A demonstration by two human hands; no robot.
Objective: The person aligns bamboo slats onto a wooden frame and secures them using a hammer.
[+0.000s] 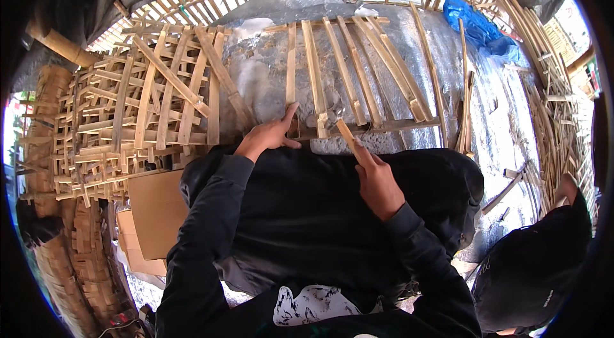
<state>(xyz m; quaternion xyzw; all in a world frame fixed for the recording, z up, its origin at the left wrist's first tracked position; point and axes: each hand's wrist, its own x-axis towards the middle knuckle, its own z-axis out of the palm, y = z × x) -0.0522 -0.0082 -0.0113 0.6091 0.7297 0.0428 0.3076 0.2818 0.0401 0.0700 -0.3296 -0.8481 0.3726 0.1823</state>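
My right hand (378, 186) is closed round the wooden handle of a hammer (346, 133). The metal hammer head is beside the lower end of a bamboo slat (313, 69). To the left, my left hand (268, 134) grips the near end of another bamboo slat (291, 69), thumb and forefinger about its joint with the crosspiece. That crosspiece (403, 125) runs under the near ends of several slats, just beyond my knees. A second thin strip (281, 28) crosses their far ends. The hand hides part of the left joint.
Finished-looking bamboo lattices (137, 101) are stacked at the left, above a cardboard box (157, 216). A silvery sheet (256, 76) lies beneath the slats. Blue plastic (480, 28) and bundled bamboo strips (553, 108) lie at the right. Another person in black (534, 267) sits close at lower right.
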